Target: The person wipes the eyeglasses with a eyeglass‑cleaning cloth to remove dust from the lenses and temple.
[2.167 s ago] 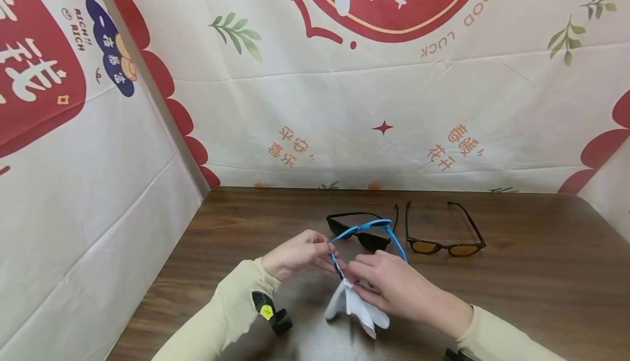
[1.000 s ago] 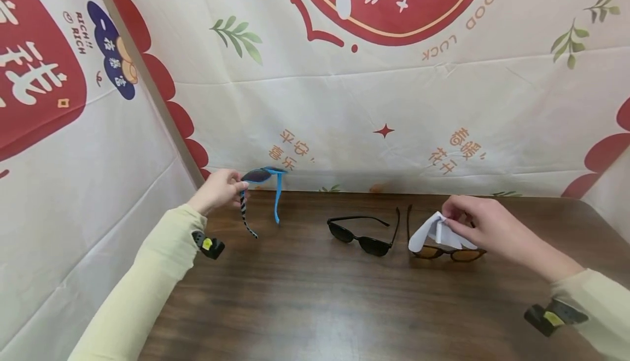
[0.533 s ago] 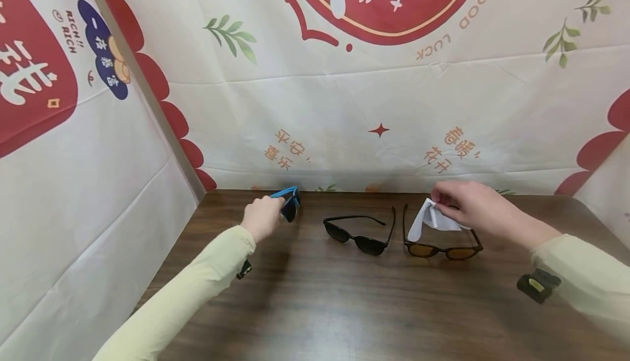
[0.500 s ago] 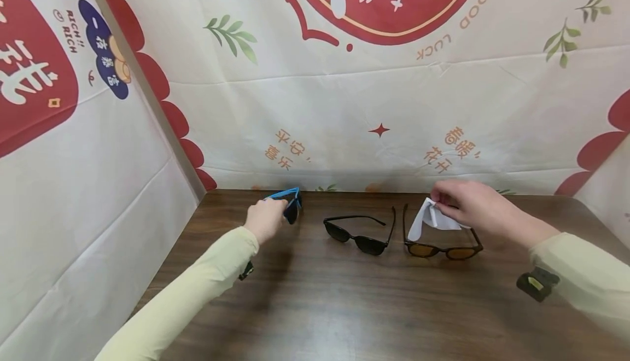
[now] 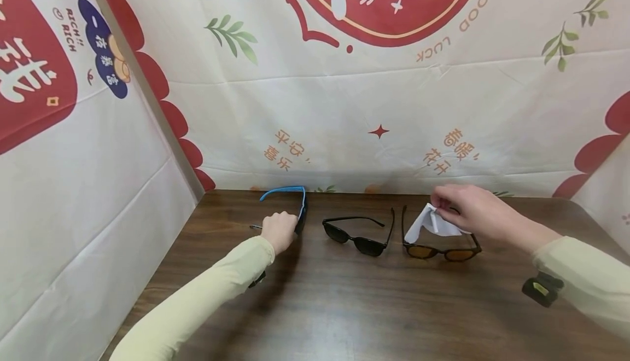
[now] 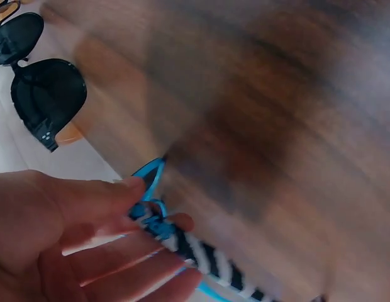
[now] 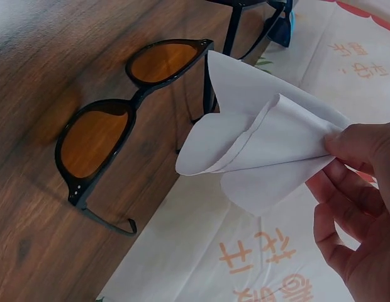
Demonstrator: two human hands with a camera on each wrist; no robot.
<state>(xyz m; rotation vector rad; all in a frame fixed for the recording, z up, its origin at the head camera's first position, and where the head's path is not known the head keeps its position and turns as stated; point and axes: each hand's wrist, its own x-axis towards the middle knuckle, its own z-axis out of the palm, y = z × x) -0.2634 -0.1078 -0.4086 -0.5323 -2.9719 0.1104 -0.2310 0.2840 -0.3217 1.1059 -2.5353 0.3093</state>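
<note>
At the left part of the table, my left hand (image 5: 279, 231) pinches the blue-framed sunglasses (image 5: 302, 202) near one hinge. The left wrist view shows thumb and fingers on their black-and-white striped temple arm (image 6: 214, 260). Both temple arms stand unfolded toward the left; the hand covers part of the frame. My right hand (image 5: 472, 210) pinches a folded white cloth (image 5: 428, 223) by one end. That cloth hangs behind the lenses of the amber-lensed glasses (image 5: 460, 254), apart from them in the right wrist view (image 7: 91, 145).
Black sunglasses (image 5: 368, 246) lie unfolded between the blue pair and the amber pair. The brown wooden table (image 5: 334, 306) meets a printed cloth backdrop (image 5: 320, 98) at its far edge. Another printed cloth (image 5: 98, 186) closes off the left side.
The hands have parted from the middle. My left hand has carried the blue sunglasses leftward, turned them and lowered them toward the table. My right hand has taken the cloth over to the amber glasses.
</note>
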